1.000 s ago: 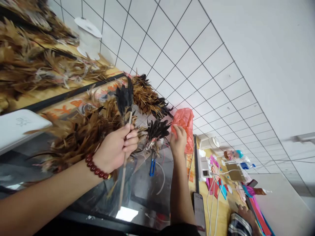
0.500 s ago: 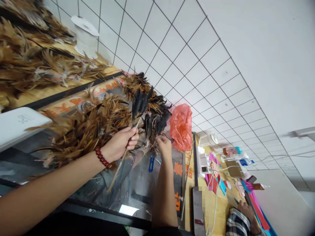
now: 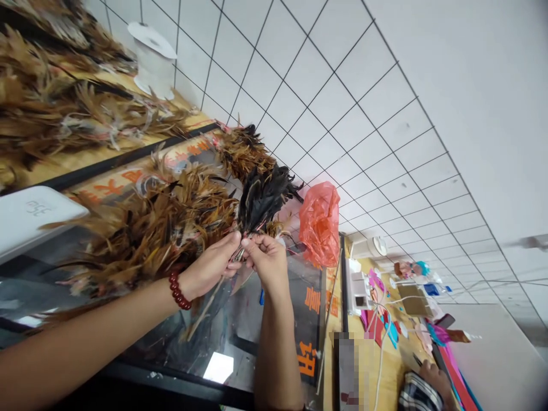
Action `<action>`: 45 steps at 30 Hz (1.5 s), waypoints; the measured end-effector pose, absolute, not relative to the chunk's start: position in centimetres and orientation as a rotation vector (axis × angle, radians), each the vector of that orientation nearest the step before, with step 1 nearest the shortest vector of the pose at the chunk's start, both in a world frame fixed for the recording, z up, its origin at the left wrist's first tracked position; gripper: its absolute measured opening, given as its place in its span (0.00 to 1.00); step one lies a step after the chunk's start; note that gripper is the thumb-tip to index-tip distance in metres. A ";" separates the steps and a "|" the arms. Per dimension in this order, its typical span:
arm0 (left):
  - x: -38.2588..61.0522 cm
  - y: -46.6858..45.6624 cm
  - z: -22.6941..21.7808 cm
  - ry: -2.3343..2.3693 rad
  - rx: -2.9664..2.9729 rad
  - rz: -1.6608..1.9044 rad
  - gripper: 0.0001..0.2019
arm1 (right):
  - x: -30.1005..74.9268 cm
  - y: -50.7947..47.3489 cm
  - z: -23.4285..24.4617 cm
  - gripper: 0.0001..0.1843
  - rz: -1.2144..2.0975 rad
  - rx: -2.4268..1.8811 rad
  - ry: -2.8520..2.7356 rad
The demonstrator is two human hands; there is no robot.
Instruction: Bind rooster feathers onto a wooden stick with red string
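My left hand, with a dark red bead bracelet at its wrist, is closed around a thin stick that slants down towards me. Black feathers fan out from the top of the stick. My right hand meets the left there, its thumb and fingers pinching the quill ends of the feathers against the stick. The fingertips partly hide the joint. Close by on the left lies a heap of brown feathers. A blue tool on the glass is mostly covered by my right arm.
A red plastic bag sits against the tiled wall. On the left are a white power bank, a white spool and more brown feathers. At the right, another person's hand rests beside coloured strips and cables.
My right hand has brought black feathers up and left to the stick in my left hand. Both hands are now together, and the blue tool is mostly covered.
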State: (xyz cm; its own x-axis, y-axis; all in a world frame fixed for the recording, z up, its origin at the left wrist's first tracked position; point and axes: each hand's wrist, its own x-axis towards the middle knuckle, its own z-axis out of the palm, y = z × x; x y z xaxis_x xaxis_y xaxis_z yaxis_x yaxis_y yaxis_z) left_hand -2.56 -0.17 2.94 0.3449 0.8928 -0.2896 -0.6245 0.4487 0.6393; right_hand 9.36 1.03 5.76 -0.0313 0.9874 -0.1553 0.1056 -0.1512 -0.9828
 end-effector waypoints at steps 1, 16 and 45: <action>-2.6 -0.3 2.9 0.668 0.485 1.028 0.23 | 9.3 1.1 5.6 0.18 1.294 -1.385 -1.238; -2.6 -1.2 3.2 0.581 0.621 0.951 0.25 | 10.3 0.1 5.9 0.17 1.110 -1.377 -1.287; -5.3 0.2 4.2 0.574 0.320 1.060 0.06 | 16.6 3.6 5.1 0.10 0.691 -1.714 -1.475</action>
State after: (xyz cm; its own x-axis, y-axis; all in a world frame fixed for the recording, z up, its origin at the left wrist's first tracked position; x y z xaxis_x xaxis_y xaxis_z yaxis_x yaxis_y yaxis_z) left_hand -5.30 0.17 4.20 0.3633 0.8862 -0.2876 -0.7250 0.4627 0.5101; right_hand 16.58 3.56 5.09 0.1872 0.9795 0.0743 0.5697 -0.0466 -0.8205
